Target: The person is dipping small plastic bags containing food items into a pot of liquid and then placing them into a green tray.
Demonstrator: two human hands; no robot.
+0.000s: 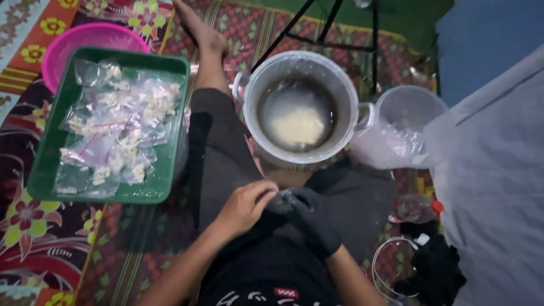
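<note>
Bare left hand, gloved right hand, fingers pinched together on small clear bag (barely visible)

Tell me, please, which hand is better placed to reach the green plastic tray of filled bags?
Probably the left hand: bare, on the side of the green plastic tray. The black-gloved right hand is farther away.

My right hand wears a matt black glove of thin rubbery stuff; my left hand is bare. Between them is a small bit of clear, shiny plastic. The pot is dull grey metal, smooth, with glossy liquid inside. The tray is smooth green plastic, heaped with crinkly clear bags. The bowl is glossy pink plastic. The mat is woven cloth, patterned and matt.
</note>
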